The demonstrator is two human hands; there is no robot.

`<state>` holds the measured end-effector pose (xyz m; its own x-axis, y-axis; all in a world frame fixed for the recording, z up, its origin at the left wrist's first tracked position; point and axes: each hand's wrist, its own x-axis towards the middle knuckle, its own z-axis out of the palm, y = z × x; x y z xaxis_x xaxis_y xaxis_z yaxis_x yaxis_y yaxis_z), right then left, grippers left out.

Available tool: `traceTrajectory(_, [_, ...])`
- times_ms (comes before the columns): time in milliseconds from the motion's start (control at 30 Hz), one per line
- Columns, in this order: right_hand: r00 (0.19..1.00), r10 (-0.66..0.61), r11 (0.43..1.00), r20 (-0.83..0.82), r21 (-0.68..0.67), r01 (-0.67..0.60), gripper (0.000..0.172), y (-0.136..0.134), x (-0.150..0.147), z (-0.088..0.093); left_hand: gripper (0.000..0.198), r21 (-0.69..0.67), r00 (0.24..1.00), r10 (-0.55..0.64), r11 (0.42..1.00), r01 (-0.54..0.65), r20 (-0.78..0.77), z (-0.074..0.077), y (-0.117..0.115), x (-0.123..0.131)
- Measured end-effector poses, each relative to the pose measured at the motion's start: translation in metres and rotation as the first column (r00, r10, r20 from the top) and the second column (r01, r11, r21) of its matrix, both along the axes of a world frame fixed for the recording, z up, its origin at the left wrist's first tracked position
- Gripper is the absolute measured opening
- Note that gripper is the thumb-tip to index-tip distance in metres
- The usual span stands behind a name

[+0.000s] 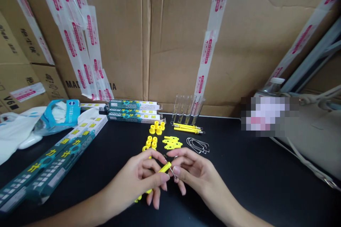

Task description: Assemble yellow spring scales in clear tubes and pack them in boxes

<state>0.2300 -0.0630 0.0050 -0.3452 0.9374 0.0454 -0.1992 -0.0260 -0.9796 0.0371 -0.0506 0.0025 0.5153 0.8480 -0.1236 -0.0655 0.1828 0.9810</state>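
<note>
My left hand grips a yellow plastic rod in its fingers above the black tabletop. My right hand pinches a thin metal wire against the rod's near end, so the fingers of both hands nearly meet. Just beyond them lie small yellow cylindrical parts, flat yellow pieces, and a bundle of bent wire loops. Two or more loose yellow rods rest farther back. My fingers hide part of the held rod.
Clear glass tubes stand at the back edge of the black table. Green-and-white boxes lie behind the parts, with longer ones at left beside a white-and-blue bag. Cardboard walls the back.
</note>
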Motion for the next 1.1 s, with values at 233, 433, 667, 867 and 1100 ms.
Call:
traceTrajectory(233, [1.000,-0.005,0.999,0.024,0.037,0.004,0.025,0.001,-0.002,0.003,0.044,-0.003,0.998,0.022,1.000,-0.022,-0.055,0.000,-0.001,0.001])
traceTrajectory(433, [0.984,-0.040,0.974,0.176,0.224,-0.001,0.024,-0.005,-0.002,-0.004,0.045,0.007,0.998,0.023,1.000,-0.022,-0.058,-0.002,-0.001,0.000])
traceTrajectory(667, [0.872,-0.273,0.878,0.407,0.476,0.053,0.018,-0.008,0.004,-0.010,0.044,0.000,0.999,0.027,1.000,-0.027,-0.040,-0.002,-0.002,0.000])
traceTrajectory(867, [0.700,-0.562,0.480,0.441,0.863,-0.158,0.013,-0.012,0.007,-0.010,0.048,-0.030,0.996,0.019,0.999,-0.022,-0.090,0.002,-0.005,0.002])
traceTrajectory(1100, [0.610,-0.636,0.426,0.473,0.874,-0.233,0.014,-0.013,0.005,-0.009,0.049,-0.005,0.978,0.067,0.998,-0.069,-0.197,0.003,-0.009,0.002])
